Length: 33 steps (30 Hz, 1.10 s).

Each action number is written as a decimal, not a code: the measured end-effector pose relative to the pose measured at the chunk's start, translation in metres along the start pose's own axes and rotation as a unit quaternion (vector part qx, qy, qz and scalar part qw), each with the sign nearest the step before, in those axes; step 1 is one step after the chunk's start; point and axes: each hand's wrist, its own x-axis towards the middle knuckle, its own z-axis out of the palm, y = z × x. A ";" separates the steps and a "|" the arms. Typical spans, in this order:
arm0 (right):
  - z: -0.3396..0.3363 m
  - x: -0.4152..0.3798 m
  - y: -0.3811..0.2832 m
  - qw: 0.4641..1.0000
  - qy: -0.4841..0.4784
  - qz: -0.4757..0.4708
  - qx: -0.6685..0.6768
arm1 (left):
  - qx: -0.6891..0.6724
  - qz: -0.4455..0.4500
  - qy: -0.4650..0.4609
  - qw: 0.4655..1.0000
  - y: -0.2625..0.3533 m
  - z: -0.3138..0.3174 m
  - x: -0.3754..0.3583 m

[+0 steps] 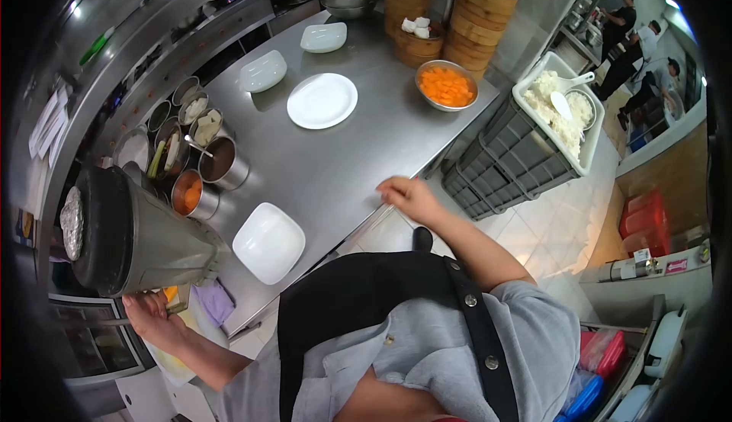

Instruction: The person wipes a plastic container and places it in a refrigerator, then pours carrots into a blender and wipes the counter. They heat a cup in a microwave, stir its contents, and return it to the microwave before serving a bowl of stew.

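My right hand (404, 195) is at the front edge of the steel table (343, 170), its fingers curled; whether anything is inside them is too small to tell. At the lower left, my left hand (152, 315) is closed around a thin metal handle (114, 321), beside the big grey container (160, 239) with a black lid. A square white dish (269, 243) sits between the hands. Farther back are an oval white plate (322, 101), two white bowls (264, 71) (323, 38) and a metal bowl of orange pieces (446, 85).
Metal pots (223, 163) with ingredients line the left side. Bamboo steamers (476, 25) stand at the back. A white tub of rice (557, 113) rests on grey crates (503, 163) at the right. Several people (644, 48) are in the far right background.
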 end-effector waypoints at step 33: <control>-0.261 0.065 0.103 0.979 0.182 0.017 0.090 | -0.082 -0.174 -0.257 0.947 -0.170 0.386 -0.178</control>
